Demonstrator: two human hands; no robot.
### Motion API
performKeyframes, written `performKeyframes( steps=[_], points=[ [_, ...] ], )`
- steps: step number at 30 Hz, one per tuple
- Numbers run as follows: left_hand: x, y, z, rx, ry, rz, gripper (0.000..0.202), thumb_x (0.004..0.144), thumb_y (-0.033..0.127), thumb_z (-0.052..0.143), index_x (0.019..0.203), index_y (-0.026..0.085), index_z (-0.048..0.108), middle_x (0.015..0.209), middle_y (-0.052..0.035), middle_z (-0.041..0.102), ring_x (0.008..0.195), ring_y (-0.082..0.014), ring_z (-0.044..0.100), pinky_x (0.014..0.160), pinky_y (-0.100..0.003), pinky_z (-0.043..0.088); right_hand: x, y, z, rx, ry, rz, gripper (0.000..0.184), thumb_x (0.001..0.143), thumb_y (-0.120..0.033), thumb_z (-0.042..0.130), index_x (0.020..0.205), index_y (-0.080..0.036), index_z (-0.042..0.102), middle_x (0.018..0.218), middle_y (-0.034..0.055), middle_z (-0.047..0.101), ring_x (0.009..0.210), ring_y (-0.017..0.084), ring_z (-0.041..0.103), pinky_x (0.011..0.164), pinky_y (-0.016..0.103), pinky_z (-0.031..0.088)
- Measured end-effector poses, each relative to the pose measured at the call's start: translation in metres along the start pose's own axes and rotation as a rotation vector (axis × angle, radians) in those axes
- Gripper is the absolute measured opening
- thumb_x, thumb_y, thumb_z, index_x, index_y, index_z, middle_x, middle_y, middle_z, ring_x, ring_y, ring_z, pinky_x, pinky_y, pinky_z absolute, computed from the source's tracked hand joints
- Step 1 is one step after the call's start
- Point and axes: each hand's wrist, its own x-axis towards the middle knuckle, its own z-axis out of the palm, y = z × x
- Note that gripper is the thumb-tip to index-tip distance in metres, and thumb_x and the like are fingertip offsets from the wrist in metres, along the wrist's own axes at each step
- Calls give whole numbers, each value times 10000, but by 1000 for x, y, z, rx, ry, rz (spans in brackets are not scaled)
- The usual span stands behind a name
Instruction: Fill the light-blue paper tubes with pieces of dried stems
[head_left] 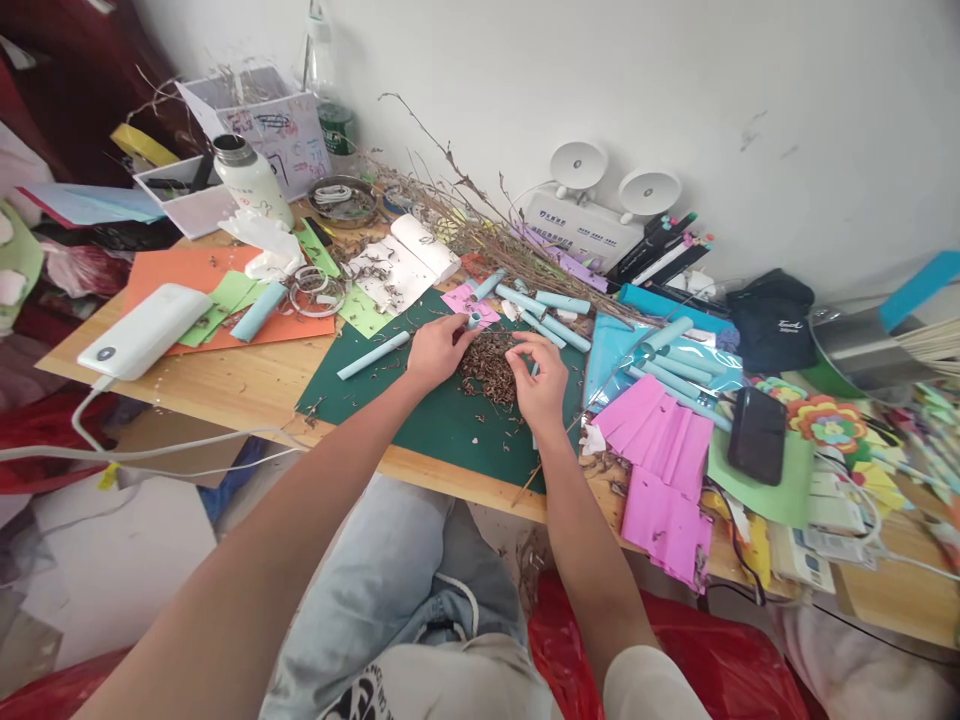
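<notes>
My left hand [439, 350] is closed around a light blue paper tube [474, 320], whose open end shows past the fingertips. To its right lies a heap of small brown dried plant bits [489, 368] on a dark green mat [442, 430]. Over the right edge of this heap, my right hand [541, 378] has thumb and fingers drawn together; whatever they pinch is too small to make out. One loose blue tube [373, 355] rests on the mat left of my left hand. Several more blue tubes [564, 302] lie behind the heap, by a pink paper piece [471, 303].
Dry twigs [510, 245] stretch along the wall before a white device with two round lamps [577, 165]. Pink paper strips [667, 480], a black phone [757, 435] and bagged blue tubes [679, 365] are at right. A power bank [145, 332] and white bottle [251, 180] stand left.
</notes>
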Motion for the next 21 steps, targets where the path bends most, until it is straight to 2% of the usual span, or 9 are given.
performKeyframes(
  steps=[2, 5, 8, 10, 13, 18, 21],
  points=[
    [0, -1, 1, -14, 15, 10, 246, 946, 396, 540, 793, 208, 585, 765, -32, 646, 725, -188, 570, 649, -290, 355, 0, 0, 0, 16, 53, 22, 182, 913, -370, 578, 821, -231, 649, 1085, 83, 712, 1048, 240, 644, 866, 399, 516],
    [0, -1, 2, -23, 28, 10, 261, 948, 400, 537, 778, 208, 581, 745, -31, 633, 714, -187, 560, 646, -289, 348, 0, -1, 3, 209, 71, 149, 206, 910, -394, 572, 817, -215, 611, 994, 84, 725, 781, 188, 676, 674, 334, 538],
    [-1, 0, 2, -21, 24, -11, 268, 946, 409, 537, 774, 209, 584, 749, -32, 635, 716, -187, 560, 645, -286, 350, -2, -1, 7, 387, 50, 256, 227, 904, -414, 577, 800, -214, 548, 786, 26, 692, 539, 125, 589, 510, 267, 471],
    [-1, 0, 1, -12, 17, -17, 273, 947, 414, 534, 773, 209, 583, 749, -32, 635, 715, -185, 560, 647, -286, 353, -3, 0, 9, 395, 55, 273, 243, 895, -425, 592, 785, -217, 529, 648, -27, 610, 484, 107, 529, 473, 241, 423],
    [-1, 0, 1, 2, 7, -5, 261, 947, 405, 532, 782, 209, 581, 758, -33, 640, 717, -184, 562, 653, -285, 357, -5, 0, 6, 258, 72, 260, 252, 888, -436, 603, 782, -208, 585, 578, -49, 540, 497, 109, 501, 493, 240, 407],
    [0, -1, 0, 5, 13, 11, 265, 952, 416, 525, 795, 210, 580, 769, -28, 642, 713, -181, 568, 645, -279, 352, 12, -12, -3, 53, 43, 69, 207, 888, -376, 618, 812, -214, 722, 821, 42, 710, 754, 186, 645, 695, 314, 514],
    [0, -1, -1, 15, 1, 8, 241, 949, 399, 535, 810, 211, 592, 780, -28, 652, 726, -181, 576, 651, -277, 362, 36, -24, 3, 37, -4, -38, 178, 894, -315, 602, 819, -228, 738, 861, 42, 732, 801, 200, 665, 759, 339, 529]
  ],
)
